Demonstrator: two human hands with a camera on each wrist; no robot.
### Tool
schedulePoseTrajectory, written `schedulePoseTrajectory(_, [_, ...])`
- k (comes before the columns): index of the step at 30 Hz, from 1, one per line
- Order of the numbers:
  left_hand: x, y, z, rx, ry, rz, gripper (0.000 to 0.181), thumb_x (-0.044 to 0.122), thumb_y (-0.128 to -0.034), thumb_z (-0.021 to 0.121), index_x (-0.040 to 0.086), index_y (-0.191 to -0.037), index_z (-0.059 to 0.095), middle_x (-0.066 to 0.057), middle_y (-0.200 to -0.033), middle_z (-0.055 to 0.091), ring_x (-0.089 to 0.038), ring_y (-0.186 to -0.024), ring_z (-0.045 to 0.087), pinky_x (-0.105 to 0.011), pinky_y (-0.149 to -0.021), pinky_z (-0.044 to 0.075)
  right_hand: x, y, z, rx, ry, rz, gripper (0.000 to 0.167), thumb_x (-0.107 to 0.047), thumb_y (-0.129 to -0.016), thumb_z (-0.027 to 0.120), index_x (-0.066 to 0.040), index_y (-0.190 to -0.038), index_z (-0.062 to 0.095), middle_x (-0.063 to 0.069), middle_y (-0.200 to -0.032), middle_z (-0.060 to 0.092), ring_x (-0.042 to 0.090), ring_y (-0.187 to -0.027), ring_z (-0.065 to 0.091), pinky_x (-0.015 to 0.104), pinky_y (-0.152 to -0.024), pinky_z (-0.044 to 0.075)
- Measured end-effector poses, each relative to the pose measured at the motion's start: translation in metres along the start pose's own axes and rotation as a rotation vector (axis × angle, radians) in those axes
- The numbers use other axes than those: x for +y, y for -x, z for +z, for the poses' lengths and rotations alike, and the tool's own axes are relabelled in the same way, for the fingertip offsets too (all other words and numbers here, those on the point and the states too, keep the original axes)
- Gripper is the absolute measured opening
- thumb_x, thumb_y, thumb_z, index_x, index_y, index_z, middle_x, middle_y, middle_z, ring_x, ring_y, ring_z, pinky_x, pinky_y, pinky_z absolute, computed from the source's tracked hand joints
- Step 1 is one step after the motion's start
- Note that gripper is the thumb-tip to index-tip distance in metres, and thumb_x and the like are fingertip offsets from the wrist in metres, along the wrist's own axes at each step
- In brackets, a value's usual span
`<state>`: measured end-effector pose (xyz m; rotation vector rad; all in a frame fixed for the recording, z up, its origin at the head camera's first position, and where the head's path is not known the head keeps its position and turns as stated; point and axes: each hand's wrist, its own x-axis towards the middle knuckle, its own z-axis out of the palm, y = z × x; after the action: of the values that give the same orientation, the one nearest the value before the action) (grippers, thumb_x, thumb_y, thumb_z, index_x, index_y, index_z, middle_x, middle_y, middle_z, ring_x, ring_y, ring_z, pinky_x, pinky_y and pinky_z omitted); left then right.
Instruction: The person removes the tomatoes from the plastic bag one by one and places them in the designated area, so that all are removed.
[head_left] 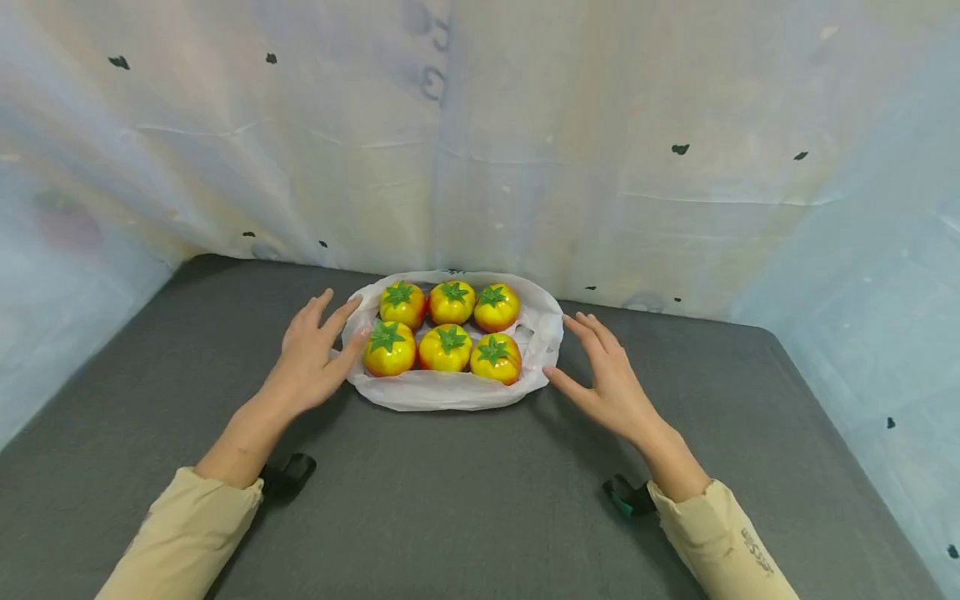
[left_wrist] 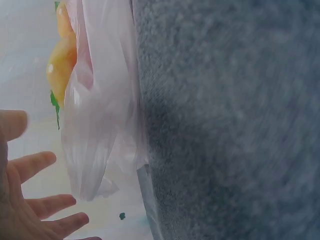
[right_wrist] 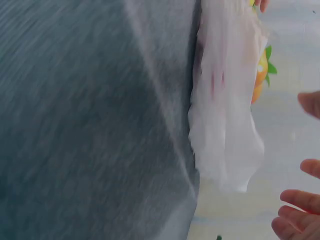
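The fingers [left_wrist: 34, 164] of the left hand [head_left: 303, 358] are spread, with the thumb held well away from the rest; in the head view the thumb and index fingertips overlap the left edge of a white plastic bag [head_left: 446, 392]. The right hand [head_left: 611, 379] faces it from the other end, thumb apart and the other fingers extended, their tips at the bag's right edge. Neither hand pinches anything, and whether any fingertip touches the plastic cannot be told; both wrist views show the fingers just beside it.

The bag's mouth is wide open, its rim folded into a loose oval. Inside sit six tomato-like fruits [head_left: 446, 350], glossy yellow shading to red, each with a green star-shaped leaf top facing up. They lie in two rows of three, with some bare plastic at the right end. A small dark marking shows at the bag's back rim, too small to read.

The bag rests on a dark grey table [head_left: 450, 492], close to its far edge. Near the wrists are a black left strap [head_left: 288, 475] and a black right strap [head_left: 630, 497]. The right beige sleeve [head_left: 720, 533] carries dark printed lettering, sideways and not legible. Behind, a pale sheet [head_left: 562, 125] bears scattered black patches and large bluish, sideways characters, which cannot be read with certainty.
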<state>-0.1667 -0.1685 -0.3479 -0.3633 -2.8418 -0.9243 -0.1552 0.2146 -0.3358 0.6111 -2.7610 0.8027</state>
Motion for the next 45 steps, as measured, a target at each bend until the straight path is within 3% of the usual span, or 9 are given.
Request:
schedulePoseTrajectory(8, [-0.003, -0.006, -0.009, 0.021, 0.037, -0.013, 0.056, 0.025, -0.1, 0.047, 0.008, -0.151, 0.03, -0.033, -0.153, 0.013, -0.056, -0.137, 0.015, -0.073, -0.101, 0.023, -0.011, -0.016, 0.009, 0.102, -0.047, -0.096, 0.064, -0.025, -0.086, 0.071, -0.004, -0.141, 0.044, 0.016, -0.143, 0.043, 0.032, -0.126, 0.045, 0.053, -0.101, 0.041])
schedulePoseTrajectory(14, [-0.005, -0.008, -0.015, 0.016, 0.143, -0.074, 0.052, 0.017, -0.0987, 0.048, 0.007, -0.148, 0.036, -0.034, -0.144, 0.028, -0.049, -0.12, 0.038, -0.063, -0.091, 0.036, -0.02, -0.021, 0.016, 0.099, -0.105, -0.071, 0.058, -0.023, -0.087, 0.07, -0.004, -0.136, 0.048, 0.016, -0.134, 0.051, 0.033, -0.107, 0.056, 0.049, -0.087, 0.05])
schedulePoseTrajectory(17, [-0.009, -0.01, -0.016, -0.008, 0.176, -0.108, 0.052, 0.016, -0.0988, 0.049, 0.008, -0.148, 0.036, -0.032, -0.142, 0.031, -0.048, -0.118, 0.04, -0.061, -0.09, 0.037, -0.024, -0.022, 0.018, 0.094, -0.129, -0.046, 0.056, -0.022, -0.087, 0.07, -0.003, -0.136, 0.049, 0.018, -0.133, 0.052, 0.034, -0.112, 0.056, 0.047, -0.088, 0.052])
schedulePoseTrajectory(21, [-0.014, -0.013, -0.018, -0.075, 0.256, -0.157, 0.055, 0.019, -0.0996, 0.05, 0.013, -0.151, 0.032, -0.03, -0.146, 0.03, -0.052, -0.129, 0.032, -0.065, -0.096, 0.035, -0.029, -0.025, 0.019, 0.107, -0.157, -0.025, 0.056, -0.019, -0.087, 0.071, -0.003, -0.136, 0.049, 0.019, -0.132, 0.052, 0.033, -0.117, 0.055, 0.043, -0.088, 0.054])
schedulePoseTrajectory(27, [-0.02, -0.015, -0.018, -0.163, 0.354, -0.212, 0.057, 0.021, -0.0995, 0.051, 0.02, -0.152, 0.029, -0.026, -0.147, 0.031, -0.05, -0.129, 0.035, -0.05, -0.085, 0.044, -0.032, -0.027, 0.022, 0.11, -0.203, -0.012, 0.052, -0.015, -0.088, 0.069, -0.002, -0.134, 0.05, 0.018, -0.134, 0.052, 0.033, -0.116, 0.057, 0.041, -0.087, 0.054])
schedulePoseTrajectory(33, [-0.026, -0.018, -0.012, -0.197, 0.404, -0.257, 0.061, 0.027, -0.0968, 0.057, 0.023, -0.152, 0.03, -0.021, -0.152, 0.028, -0.041, -0.125, 0.041, -0.048, -0.092, 0.041, -0.032, -0.029, 0.024, 0.091, -0.233, 0.0, 0.052, -0.014, -0.088, 0.069, -0.002, -0.135, 0.05, 0.016, -0.134, 0.052, 0.035, -0.115, 0.058, 0.042, -0.087, 0.054])
schedulePoseTrajectory(38, [-0.031, -0.02, -0.011, -0.24, 0.459, -0.236, 0.065, 0.024, -0.0945, 0.061, 0.022, -0.152, 0.03, -0.016, -0.157, 0.022, -0.034, -0.125, 0.043, -0.037, -0.091, 0.042, -0.032, -0.029, 0.027, 0.053, -0.26, -0.002, 0.053, -0.014, -0.088, 0.068, -0.001, -0.135, 0.049, 0.016, -0.136, 0.052, 0.036, -0.115, 0.058, 0.042, -0.085, 0.055])
schedulePoseTrajectory(42, [-0.032, -0.021, -0.011, -0.251, 0.466, -0.213, 0.068, 0.019, -0.0931, 0.063, 0.022, -0.152, 0.029, -0.017, -0.157, 0.021, -0.029, -0.115, 0.045, -0.028, -0.083, 0.044, -0.032, -0.03, 0.029, 0.015, -0.274, 0.003, 0.056, -0.015, -0.087, 0.07, -0.001, -0.137, 0.048, 0.015, -0.138, 0.052, 0.035, -0.115, 0.057, 0.042, -0.086, 0.054])
schedulePoseTrajectory(45, [-0.03, -0.021, -0.01, -0.261, 0.469, -0.211, 0.071, 0.017, -0.092, 0.064, 0.022, -0.153, 0.028, -0.019, -0.158, 0.017, -0.031, -0.117, 0.043, -0.03, -0.083, 0.044, -0.031, -0.031, 0.031, -0.02, -0.273, 0.004, 0.058, -0.017, -0.086, 0.072, -0.001, -0.137, 0.048, 0.015, -0.137, 0.052, 0.034, -0.114, 0.058, 0.043, -0.086, 0.054])
